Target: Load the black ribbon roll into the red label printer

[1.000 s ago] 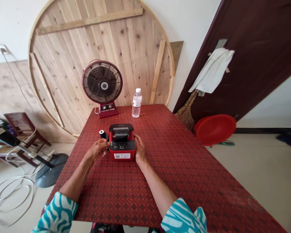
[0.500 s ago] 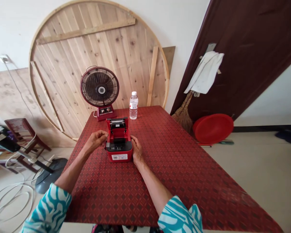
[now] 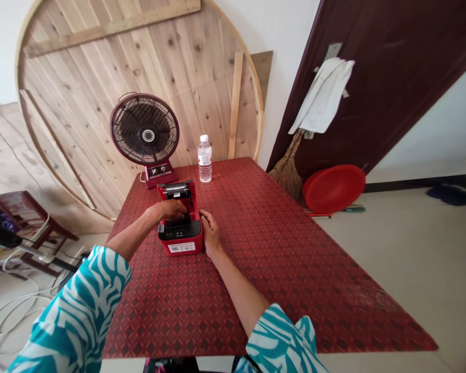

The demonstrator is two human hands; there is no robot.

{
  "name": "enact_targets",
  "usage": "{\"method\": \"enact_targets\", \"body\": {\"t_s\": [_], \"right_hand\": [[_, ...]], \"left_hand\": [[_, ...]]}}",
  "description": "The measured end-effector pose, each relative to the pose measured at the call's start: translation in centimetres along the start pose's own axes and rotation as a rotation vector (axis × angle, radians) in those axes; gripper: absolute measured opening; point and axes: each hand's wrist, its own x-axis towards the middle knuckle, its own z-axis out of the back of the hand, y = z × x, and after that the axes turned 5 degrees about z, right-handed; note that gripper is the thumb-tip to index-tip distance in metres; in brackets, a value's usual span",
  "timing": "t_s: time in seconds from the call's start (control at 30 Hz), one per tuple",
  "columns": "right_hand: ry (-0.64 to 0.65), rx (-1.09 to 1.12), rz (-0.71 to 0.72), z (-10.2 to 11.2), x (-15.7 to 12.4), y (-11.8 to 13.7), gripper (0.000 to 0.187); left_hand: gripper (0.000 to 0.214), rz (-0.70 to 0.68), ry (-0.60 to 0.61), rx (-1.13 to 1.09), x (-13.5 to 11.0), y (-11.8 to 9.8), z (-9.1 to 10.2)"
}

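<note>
A small red and black printer (image 3: 180,239) stands on the red patterned table (image 3: 256,248), its lid (image 3: 177,190) tipped up and back. My left hand (image 3: 170,210) reaches over the open paper bay with the fingers curled down into it; what they hold is hidden. My right hand (image 3: 208,232) is pressed against the printer's right side and holds it steady. The small dark roll seen earlier beside the printer does not show now.
A red table fan (image 3: 145,135) and a clear water bottle (image 3: 204,158) stand at the table's far end. Behind them a big round wooden board (image 3: 101,77) leans on the wall. At right are a dark door (image 3: 392,77), a broom, and a red basin (image 3: 334,187). Stools and cables lie at left.
The printer's lid has swung open. My left hand went from the dark roll beside the printer up and over into the open bay. My right hand stayed on the printer's side.
</note>
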Motion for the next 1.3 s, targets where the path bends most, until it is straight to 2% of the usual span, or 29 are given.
{"method": "enact_targets", "body": {"t_s": [0.13, 0.27, 0.4, 0.53, 0.63, 0.73, 0.8, 0.9, 1.0, 1.07, 1.17, 1.3], "right_hand": [[-0.009, -0.001, 0.004, 0.0, 0.0, 0.1, 0.031], [0.0, -0.002, 0.002, 0.1, 0.0, -0.4, 0.032], [-0.009, 0.001, -0.006, 0.1, 0.1, -0.6, 0.033], [-0.006, 0.007, -0.005, 0.2, 0.2, -0.7, 0.033], [0.003, 0.009, -0.003, 0.2, 0.1, -0.6, 0.034], [0.008, 0.003, -0.006, 0.3, -0.1, -0.4, 0.035], [0.015, 0.004, -0.01, 0.3, -0.2, -0.3, 0.036], [0.019, 0.02, -0.016, 0.3, -0.3, -0.2, 0.038], [0.008, 0.026, -0.027, 0.3, -0.4, -0.2, 0.039], [0.0, 0.026, -0.036, 0.3, -0.4, -0.2, 0.04], [0.0, 0.031, -0.045, 0.3, -0.5, -0.1, 0.041], [0.002, 0.028, -0.043, 0.3, -0.5, -0.2, 0.041]], "left_hand": [[0.026, -0.043, -0.015, 0.084, -0.2, -0.5, 0.1], [0.03, 0.031, -0.054, 0.093, -0.2, -0.4, -0.4], [0.035, 0.092, -0.194, 0.07, -0.9, -0.8, -0.5], [0.038, 0.118, -0.327, 0.113, -3.0, -1.8, 0.2], [0.039, 0.069, -0.477, -0.06, -5.9, -0.9, 1.1], [0.048, 0.056, -0.666, -0.414, -9.7, 2.0, 0.8], [0.05, 0.099, -0.73, -0.651, -12.0, 4.5, -0.7], [0.046, 0.186, -0.816, -0.927, -13.8, 7.6, -5.0], [0.039, 0.26, -0.833, -1.044, -13.2, 8.7, -9.7], [0.035, 0.288, -0.801, -1.044, -12.0, 8.6, -11.9], [0.031, 0.299, -0.781, -0.999, -10.6, 8.2, -13.2], [0.036, 0.255, -0.761, -0.956, -10.5, 8.6, -13.2]]}}
